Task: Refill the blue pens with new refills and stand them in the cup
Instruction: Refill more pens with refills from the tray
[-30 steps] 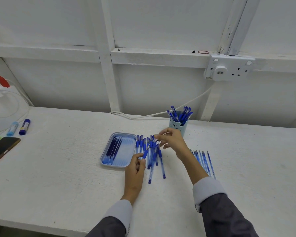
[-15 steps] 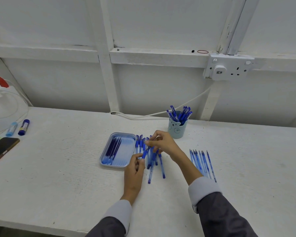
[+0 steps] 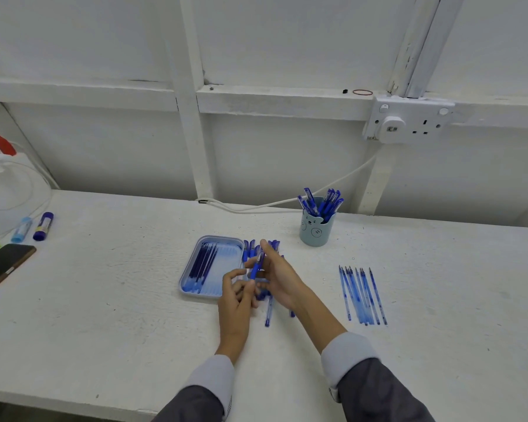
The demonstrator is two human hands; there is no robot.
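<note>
Just right of the blue tray [image 3: 221, 264], both hands meet on one blue pen [image 3: 258, 264], its long axis pointing away toward the wall. The left hand [image 3: 237, 295] pinches the near end. The right hand [image 3: 279, 278] seems to grip the far part, though the fingers overlap. The cup [image 3: 316, 231] stands beyond the tray to the right, nearer the right hand.
</note>
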